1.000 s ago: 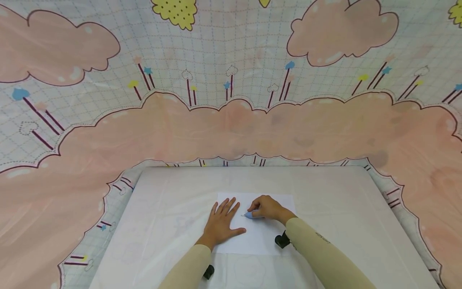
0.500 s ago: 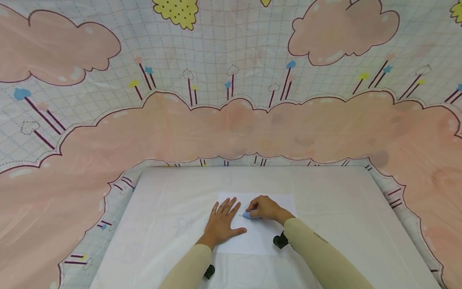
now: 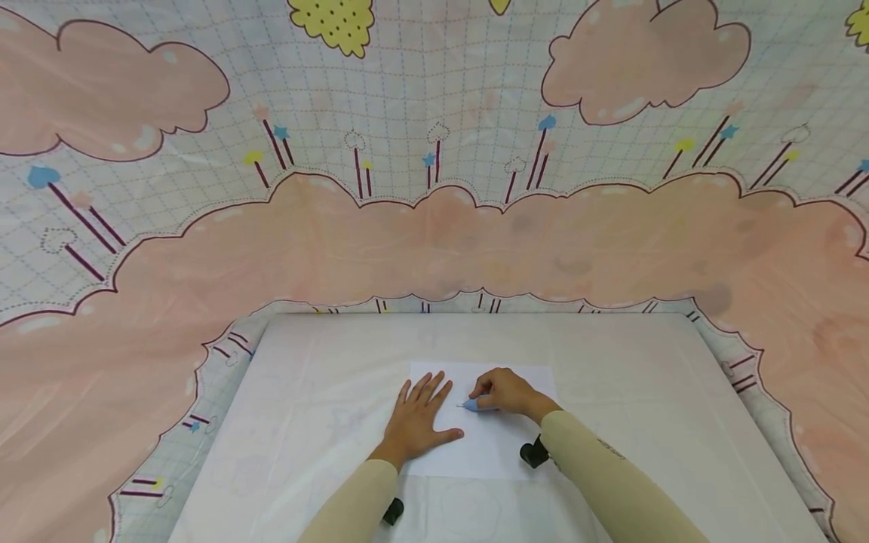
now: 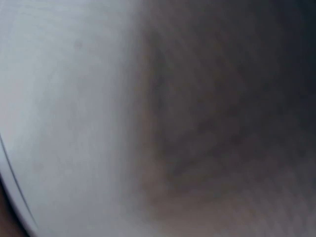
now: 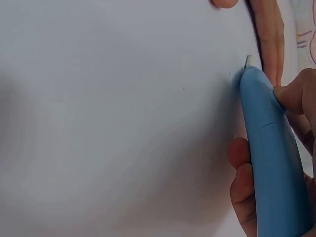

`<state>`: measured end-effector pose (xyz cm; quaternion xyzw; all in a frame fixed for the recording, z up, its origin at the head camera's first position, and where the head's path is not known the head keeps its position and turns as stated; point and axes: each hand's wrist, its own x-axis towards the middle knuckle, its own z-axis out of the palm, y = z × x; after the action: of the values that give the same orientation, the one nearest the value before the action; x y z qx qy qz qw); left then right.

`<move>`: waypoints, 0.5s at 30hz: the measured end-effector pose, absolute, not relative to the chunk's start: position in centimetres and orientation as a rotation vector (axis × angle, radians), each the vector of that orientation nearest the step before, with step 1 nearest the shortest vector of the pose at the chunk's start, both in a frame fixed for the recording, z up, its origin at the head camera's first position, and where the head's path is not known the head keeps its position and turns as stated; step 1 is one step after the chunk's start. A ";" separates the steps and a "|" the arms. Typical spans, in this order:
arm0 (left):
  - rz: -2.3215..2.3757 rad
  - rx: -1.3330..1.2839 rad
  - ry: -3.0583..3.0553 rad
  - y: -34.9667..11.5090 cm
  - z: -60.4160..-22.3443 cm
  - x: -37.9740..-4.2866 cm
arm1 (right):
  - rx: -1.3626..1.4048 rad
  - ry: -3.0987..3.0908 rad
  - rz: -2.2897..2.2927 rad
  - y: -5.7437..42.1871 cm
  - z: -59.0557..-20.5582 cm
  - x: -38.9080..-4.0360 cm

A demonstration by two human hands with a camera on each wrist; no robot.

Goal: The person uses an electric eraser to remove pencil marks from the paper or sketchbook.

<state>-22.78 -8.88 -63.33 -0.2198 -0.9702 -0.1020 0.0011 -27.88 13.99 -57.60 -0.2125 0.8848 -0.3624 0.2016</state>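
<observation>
A sheet of white paper (image 3: 492, 449) lies on the white-covered table. My left hand (image 3: 416, 424) rests flat on its left part, fingers spread and thumb pointing right. Over the right part, my right hand (image 3: 508, 392) grips a blue electric eraser (image 3: 477, 405) with its slim tip pointing left. In the right wrist view, the thumb presses the side of the eraser (image 5: 274, 148) and curled fingers wrap its other side. Its small pale tip (image 5: 249, 60) is close over the paper, near the left hand's fingers (image 5: 269, 39). The left wrist view is only a dark blur beside a pale surface.
Tiny dark specks (image 5: 184, 89) dot the paper. A black wrist camera (image 3: 534, 453) sits under the right sleeve, another (image 3: 393, 511) by the left sleeve. The table (image 3: 326, 377) ends at a patterned cloth backdrop (image 3: 434, 249) behind and at both sides.
My right hand, with the electric eraser, shifts slightly left toward the left hand, then back right a little past where it began. The left hand stays put on the paper.
</observation>
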 end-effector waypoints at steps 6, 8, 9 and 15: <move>-0.304 -0.688 -3.033 -8.9 -63.5 -22.7 | -0.607 2.503 -0.997 13.8 -57.4 -27.8; -0.310 -0.689 -3.018 -9.0 -63.6 -22.8 | -0.609 2.513 -0.999 13.8 -57.5 -27.7; -0.314 -0.688 -3.014 -9.0 -63.6 -22.8 | -0.610 2.515 -1.004 13.8 -57.5 -27.7; -0.294 -0.699 -3.002 -9.0 -63.8 -22.9 | -0.620 2.506 -1.045 14.1 -58.0 -27.5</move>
<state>-22.88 -8.98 -63.77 -0.2256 -0.9693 -0.0950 0.0227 -27.46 14.09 -57.97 -0.2191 0.8856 -0.3691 0.1775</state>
